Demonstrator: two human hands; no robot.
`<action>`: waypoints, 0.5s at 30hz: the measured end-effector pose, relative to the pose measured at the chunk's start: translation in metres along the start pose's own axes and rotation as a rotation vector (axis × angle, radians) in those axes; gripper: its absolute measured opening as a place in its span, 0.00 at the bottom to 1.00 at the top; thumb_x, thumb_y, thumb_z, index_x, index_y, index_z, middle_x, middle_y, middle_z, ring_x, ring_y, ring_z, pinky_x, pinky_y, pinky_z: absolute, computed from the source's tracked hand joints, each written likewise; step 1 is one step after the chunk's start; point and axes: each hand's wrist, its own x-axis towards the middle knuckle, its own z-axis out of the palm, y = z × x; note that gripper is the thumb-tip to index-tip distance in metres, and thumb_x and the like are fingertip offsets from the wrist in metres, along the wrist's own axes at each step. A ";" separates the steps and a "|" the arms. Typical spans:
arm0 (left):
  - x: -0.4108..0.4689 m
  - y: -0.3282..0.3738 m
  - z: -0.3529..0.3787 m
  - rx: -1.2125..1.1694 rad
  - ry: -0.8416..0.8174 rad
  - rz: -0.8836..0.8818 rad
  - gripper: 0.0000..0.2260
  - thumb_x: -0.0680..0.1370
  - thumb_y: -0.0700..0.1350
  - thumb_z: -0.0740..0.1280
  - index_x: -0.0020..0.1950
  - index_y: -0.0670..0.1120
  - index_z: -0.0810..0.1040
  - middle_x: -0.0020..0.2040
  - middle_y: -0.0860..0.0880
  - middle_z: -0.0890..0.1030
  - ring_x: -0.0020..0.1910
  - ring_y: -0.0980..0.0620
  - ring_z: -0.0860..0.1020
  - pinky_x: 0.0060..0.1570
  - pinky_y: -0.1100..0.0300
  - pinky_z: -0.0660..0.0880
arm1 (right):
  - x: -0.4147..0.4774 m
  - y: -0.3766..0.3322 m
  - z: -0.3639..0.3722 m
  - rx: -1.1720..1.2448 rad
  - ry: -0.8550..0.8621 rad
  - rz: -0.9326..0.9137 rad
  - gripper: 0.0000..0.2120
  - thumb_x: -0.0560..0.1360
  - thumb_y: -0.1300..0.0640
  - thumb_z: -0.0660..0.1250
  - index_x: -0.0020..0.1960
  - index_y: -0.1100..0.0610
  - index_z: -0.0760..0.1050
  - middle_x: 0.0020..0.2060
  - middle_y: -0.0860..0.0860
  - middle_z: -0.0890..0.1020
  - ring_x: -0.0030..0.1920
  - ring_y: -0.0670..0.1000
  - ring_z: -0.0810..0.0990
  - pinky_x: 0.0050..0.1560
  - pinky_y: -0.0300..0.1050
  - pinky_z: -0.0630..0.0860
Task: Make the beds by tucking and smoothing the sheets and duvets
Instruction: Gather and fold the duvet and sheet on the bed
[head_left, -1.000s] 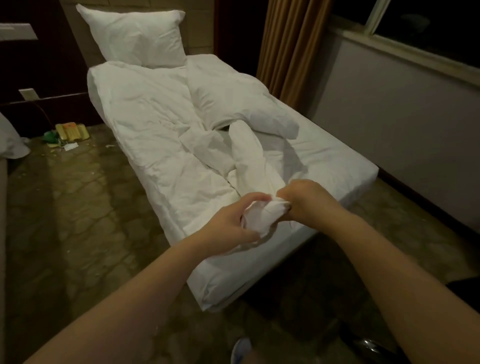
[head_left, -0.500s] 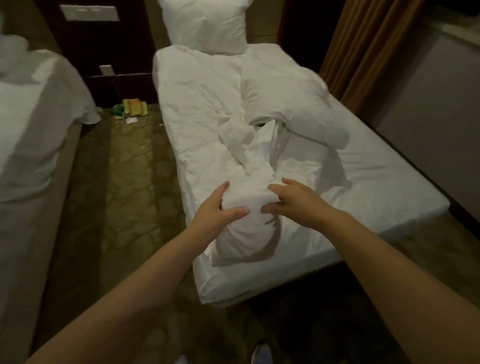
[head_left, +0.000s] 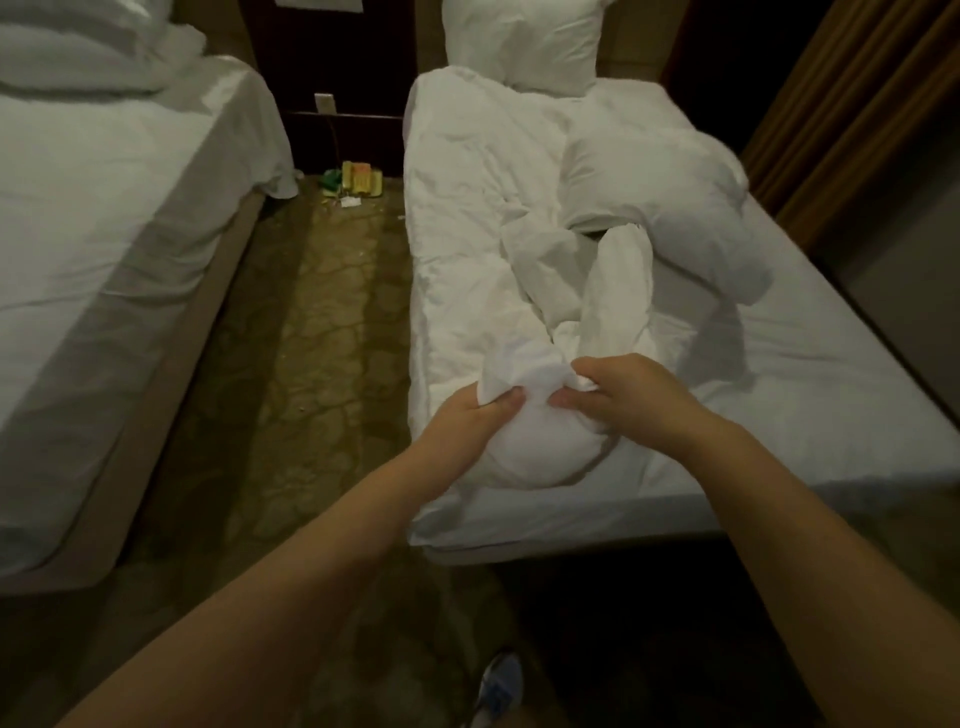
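Progress check from my end: not far in, I'd say. On the right bed (head_left: 810, 426) the duvet (head_left: 467, 218) is a twisted heap running down the middle, with one end balled up near the foot of the mattress. My left hand (head_left: 475, 423) and right hand (head_left: 631, 397) are both on that balled end, and the fingers (head_left: 569, 413) are clenched into the fabric from either side. So I reckon the step in hand is finding a corner or edge to shake the thing out.

What looks done: the fitted sheet (head_left: 779, 519) on this bed lies fairly flat where it's bare, and a pillow (head_left: 524, 47) stands at the head. There's a second puffy lump (head_left: 670, 208) towards the curtain side, and I can't tell whether it's another pillow or more duvet.

Left to do, as I judge it: untwist, spread, smooth and tuck. The left bed (head_left: 104, 218) has a flat sheet with bedding bunched at its head, so that probably needs doing too.

Writing: nothing readable. There's some yellow and green clutter (head_left: 356, 179) on the floor (head_left: 322, 338) between the beds, too blurry for any brand.
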 end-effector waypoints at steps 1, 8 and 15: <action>-0.010 0.002 0.009 0.012 -0.032 0.029 0.17 0.79 0.49 0.63 0.66 0.45 0.73 0.60 0.49 0.77 0.59 0.50 0.75 0.63 0.57 0.70 | -0.013 0.001 -0.004 0.008 0.011 0.040 0.21 0.74 0.42 0.65 0.51 0.60 0.78 0.46 0.56 0.82 0.48 0.55 0.78 0.49 0.47 0.70; -0.089 -0.030 0.051 0.190 -0.320 0.038 0.15 0.79 0.46 0.62 0.65 0.42 0.74 0.54 0.50 0.75 0.57 0.51 0.74 0.46 0.72 0.68 | -0.140 -0.017 0.024 -0.044 -0.067 0.371 0.19 0.77 0.44 0.63 0.58 0.57 0.78 0.54 0.55 0.80 0.54 0.55 0.76 0.49 0.39 0.65; -0.146 -0.113 0.030 0.330 -0.424 -0.120 0.17 0.79 0.47 0.63 0.67 0.43 0.72 0.58 0.48 0.75 0.57 0.52 0.72 0.52 0.66 0.66 | -0.209 -0.035 0.119 -0.031 -0.158 0.392 0.15 0.79 0.49 0.62 0.59 0.57 0.77 0.55 0.55 0.80 0.54 0.55 0.77 0.56 0.46 0.72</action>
